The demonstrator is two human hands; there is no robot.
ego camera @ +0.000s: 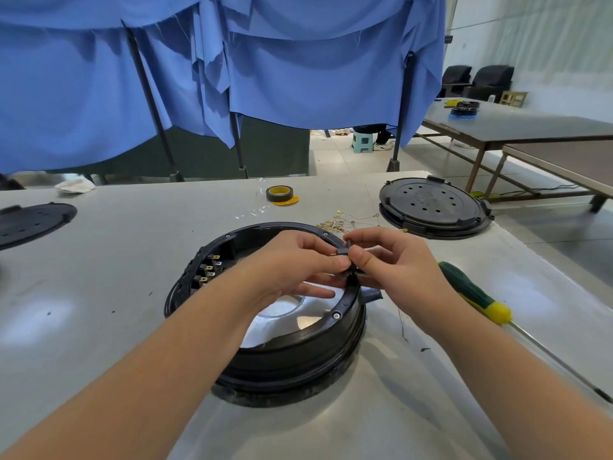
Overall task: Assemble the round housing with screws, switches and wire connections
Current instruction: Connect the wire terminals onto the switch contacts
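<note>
No writing, label, brand or number can be read anywhere here. The black roll of tape with a yellow core (279, 193) near the far edge of the grey worktop (116, 260) shows no legible print, and the black round perforated plastic cover (431, 201) toward the far right corner bears only faint, unreadable relief at its middle.

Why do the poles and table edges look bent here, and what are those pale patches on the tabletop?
Head view: the wide-angle lens bows the curtain poles and stretches the forearms at the edges; pale patches on the grey table are soft glare from overhead light; the metal dish inside the round housing shines too; the hands stay fairly sharp.
</note>
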